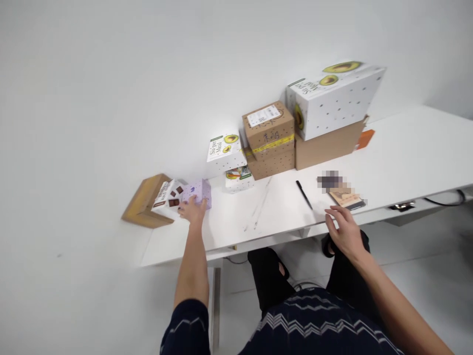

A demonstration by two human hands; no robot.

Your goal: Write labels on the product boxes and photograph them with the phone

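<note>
My left hand (pixel 192 211) reaches to the left end of the table, its fingers spread against the front of a small light-purple box (pixel 201 191). That purple box stands close beside a white box with chocolate pieces printed on it (pixel 166 199). A brown cardboard box (pixel 142 204) sits behind them at the far left. My right hand (pixel 345 231) hovers at the table's front edge with its fingers loosely apart and nothing in it. Nearest to it lies a small booklet-like item (pixel 347 196), partly blurred out. A black pen (pixel 304 195) lies to the left of it.
Along the wall stand a white avocado-print box (pixel 224 153) on a smaller white box (pixel 240 182), a taped brown box (pixel 269 130) on another carton, and a large avocado-print box (pixel 340 103) on a brown carton (pixel 328 148). Something orange (pixel 365 139) lies behind, on the white table (pixel 414 148).
</note>
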